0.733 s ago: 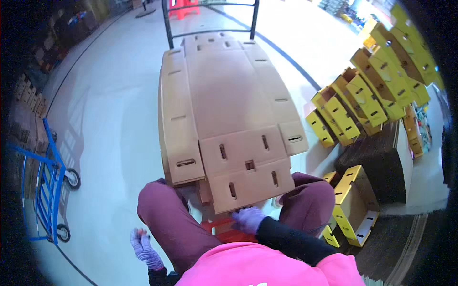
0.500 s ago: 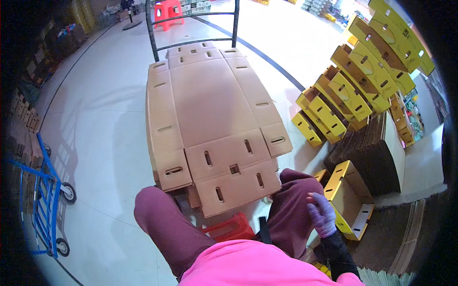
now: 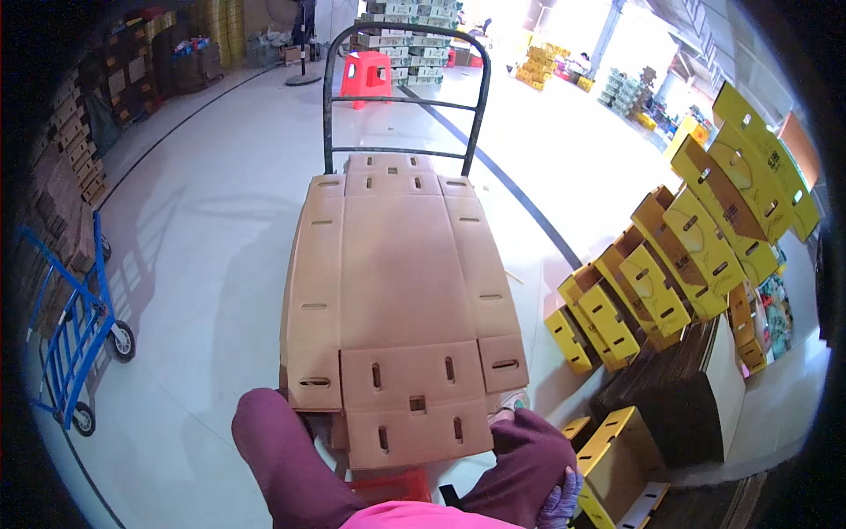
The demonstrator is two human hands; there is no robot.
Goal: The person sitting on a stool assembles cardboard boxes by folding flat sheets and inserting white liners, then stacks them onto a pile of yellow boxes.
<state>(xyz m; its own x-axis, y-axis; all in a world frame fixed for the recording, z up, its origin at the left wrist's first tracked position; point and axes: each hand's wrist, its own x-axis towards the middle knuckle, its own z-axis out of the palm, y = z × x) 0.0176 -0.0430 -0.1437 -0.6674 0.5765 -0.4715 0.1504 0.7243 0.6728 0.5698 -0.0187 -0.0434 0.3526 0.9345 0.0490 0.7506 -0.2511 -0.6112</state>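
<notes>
My right hand (image 3: 561,499), in a purple-grey knitted glove, lies at the outer side of my right thigh with its fingers stretched out and holds nothing. Out of sight is my left hand. Between my knees lies a flat brown cardboard box blank (image 3: 405,256), creased and cut with oval slots. It tops a pile on a platform trolley whose dark metal handle (image 3: 401,102) stands at the far end. Close by my right hand, an open yellow carton (image 3: 608,458) rests on its side.
Open yellow cartons (image 3: 652,286) rise in a stack on the right, beside bundles of flat cardboard (image 3: 679,397). A blue hand truck (image 3: 84,326) stands at left. A red stool (image 3: 367,75) is beyond the trolley handle, and a red seat (image 3: 392,487) is below me.
My view has tilted upward, so the cardboard and cartons sit lower in the picture. My right hand has come down against my thigh, from raised beside the knee.
</notes>
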